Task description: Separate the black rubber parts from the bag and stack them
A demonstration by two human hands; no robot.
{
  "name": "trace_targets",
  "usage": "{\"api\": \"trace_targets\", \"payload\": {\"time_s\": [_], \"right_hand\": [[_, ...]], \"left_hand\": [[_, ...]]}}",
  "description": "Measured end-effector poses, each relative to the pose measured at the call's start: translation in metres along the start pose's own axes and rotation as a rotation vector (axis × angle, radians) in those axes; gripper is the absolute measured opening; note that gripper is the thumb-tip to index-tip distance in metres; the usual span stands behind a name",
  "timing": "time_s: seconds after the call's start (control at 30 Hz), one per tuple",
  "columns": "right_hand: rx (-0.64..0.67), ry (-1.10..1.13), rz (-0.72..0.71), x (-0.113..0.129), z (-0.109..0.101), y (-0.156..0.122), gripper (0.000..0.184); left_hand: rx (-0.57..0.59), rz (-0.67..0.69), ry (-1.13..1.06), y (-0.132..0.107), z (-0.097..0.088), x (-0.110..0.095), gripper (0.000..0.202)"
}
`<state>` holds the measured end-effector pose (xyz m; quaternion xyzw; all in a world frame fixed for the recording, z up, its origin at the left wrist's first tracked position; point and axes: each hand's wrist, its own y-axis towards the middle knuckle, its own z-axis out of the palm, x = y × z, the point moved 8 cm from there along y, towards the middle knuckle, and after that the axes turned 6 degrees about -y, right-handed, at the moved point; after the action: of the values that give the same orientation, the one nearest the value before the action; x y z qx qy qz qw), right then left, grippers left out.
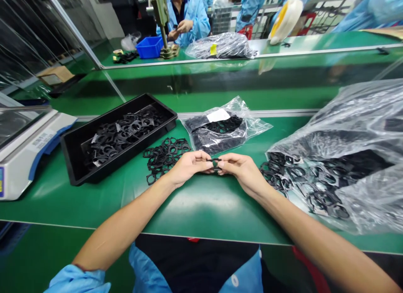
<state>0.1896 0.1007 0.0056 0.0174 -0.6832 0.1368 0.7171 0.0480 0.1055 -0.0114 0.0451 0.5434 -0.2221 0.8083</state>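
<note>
Between my fingertips is a small black plastic ring-shaped part [215, 160], gripped from both sides above the green table. My left hand [193, 165] pinches its left edge, thumb toward me. On the other side my right hand [237, 165] pinches the right edge. The fingers cover much of the part, so its full shape is hidden. A loose pile of similar black rings [165, 156] lies just left of my left hand. Behind my hands rests a clear plastic bag [217, 127] with black parts inside. More rings [327, 184] spill from a large plastic bag [368, 125] at right.
A black tray [74, 152] holding many rings stands at left, beside a white scale [28, 154]. A clear partition with a metal rail [252, 53] crosses the back. Beyond it are a blue bin [149, 47], a hand press [162, 24] and people in blue coats.
</note>
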Motion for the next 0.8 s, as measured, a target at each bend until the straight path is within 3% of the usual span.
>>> {"api": "trace_targets", "payload": {"time_s": [0.37, 0.57, 0.8], "right_hand": [[-0.069, -0.074, -0.1, 0.011, -0.001, -0.005, 0.04], [0.048, -0.23, -0.082, 0.008, 0.006, -0.004, 0.045], [0.082, -0.29, -0.079, 0.009, 0.008, -0.004, 0.046]], "left_hand": [[-0.156, -0.016, -0.14, -0.002, -0.008, 0.009, 0.05], [-0.175, 0.078, -0.01, -0.001, -0.01, 0.003, 0.048], [-0.178, 0.225, 0.09, -0.003, -0.007, -0.01, 0.044]]}}
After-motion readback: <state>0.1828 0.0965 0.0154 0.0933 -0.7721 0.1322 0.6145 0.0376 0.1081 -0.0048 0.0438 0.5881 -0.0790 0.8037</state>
